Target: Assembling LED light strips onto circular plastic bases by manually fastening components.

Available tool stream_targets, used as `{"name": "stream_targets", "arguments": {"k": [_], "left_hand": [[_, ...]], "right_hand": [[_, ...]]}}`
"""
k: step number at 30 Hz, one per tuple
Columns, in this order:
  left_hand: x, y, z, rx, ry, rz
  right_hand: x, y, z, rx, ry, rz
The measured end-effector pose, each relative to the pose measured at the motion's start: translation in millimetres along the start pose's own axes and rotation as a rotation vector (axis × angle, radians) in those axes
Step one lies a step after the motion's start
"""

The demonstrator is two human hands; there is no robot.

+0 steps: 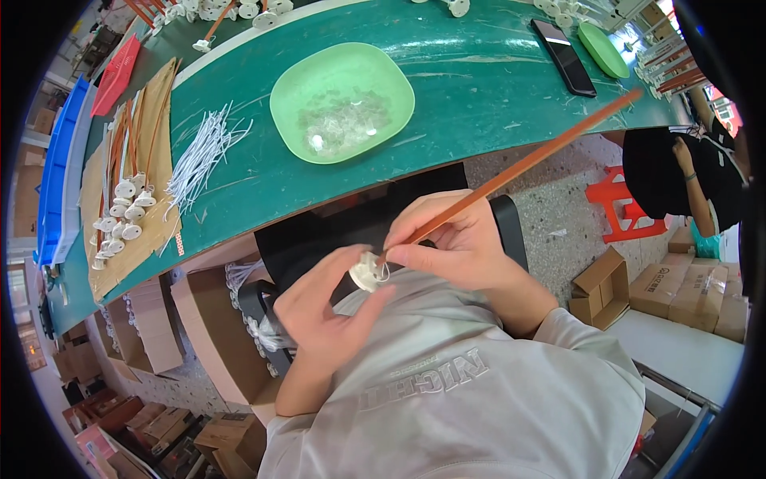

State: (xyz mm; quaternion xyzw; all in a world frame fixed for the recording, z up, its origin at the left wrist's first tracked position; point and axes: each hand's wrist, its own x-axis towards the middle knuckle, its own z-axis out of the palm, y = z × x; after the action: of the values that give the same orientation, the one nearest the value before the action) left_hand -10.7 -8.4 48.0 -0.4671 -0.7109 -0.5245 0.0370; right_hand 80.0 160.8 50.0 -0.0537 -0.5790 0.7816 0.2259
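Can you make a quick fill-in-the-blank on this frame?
1. The left hand holds a small ____ round part.
2. The right hand pinches a long ____ tube.
3. The green tray sits on the ____ table mat.
4. The black phone lies ____ of the tray.

Missing: white; orange; green; right
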Motion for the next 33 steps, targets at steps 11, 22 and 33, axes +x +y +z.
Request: {"name": "stream_targets", "arguments": {"k": [11, 22, 33], "left_hand": [[-22.4, -44.0, -5.4, -1.315, -0.231, -0.469], [-25.7, -54.6, -19.8, -1.220, -0.009, -0.353], [-21.6, -60.5, -16.8, -1.162, -0.113, -0.314]], "right_hand": [[93.9, -32.6, -0.4, -0.970, -0.378, -0.259], [191.3, -27.2, 2.8, -1.728, -0.345, -0.021], [207.8, -19.4, 10.7, -1.689, -0.358, 0.108]]}}
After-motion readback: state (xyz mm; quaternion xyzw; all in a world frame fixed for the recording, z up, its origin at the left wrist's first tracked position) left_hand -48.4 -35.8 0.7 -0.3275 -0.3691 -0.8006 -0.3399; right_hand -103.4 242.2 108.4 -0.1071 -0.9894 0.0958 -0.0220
